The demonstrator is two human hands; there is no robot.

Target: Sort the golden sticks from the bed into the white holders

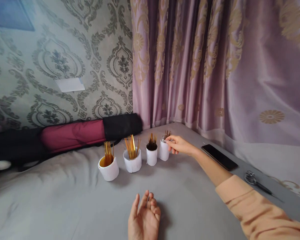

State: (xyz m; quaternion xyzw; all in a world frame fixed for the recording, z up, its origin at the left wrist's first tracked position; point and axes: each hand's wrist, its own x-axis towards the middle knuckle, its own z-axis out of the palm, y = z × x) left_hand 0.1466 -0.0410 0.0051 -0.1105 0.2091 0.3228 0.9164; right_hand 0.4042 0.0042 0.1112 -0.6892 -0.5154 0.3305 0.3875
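Four white-wrapped containers stand in a loose row on the grey bed sheet, each holding thin golden-brown sticks. My right hand (178, 144) reaches to the rightmost white jar (164, 150), fingers pinched at its rim; thin dark sticks (167, 134) poke up behind the fingertips. Beside that jar is a narrow white cup (152, 157) with a dark inside. Further left come a wider white cup (132, 164) and a white cup with a yellow inside (109, 171). In the foreground my left hand (145, 216) rests palm up, fingers loosely curled and apart, holding nothing.
A black phone (220, 156) and dark-handled scissors (258, 182) lie on the right. Along the wall stretches a long black and maroon bag (73, 133). Purple curtains (185, 60) hang at the back right. Part of a white plush toy (1, 165) shows at the left edge.
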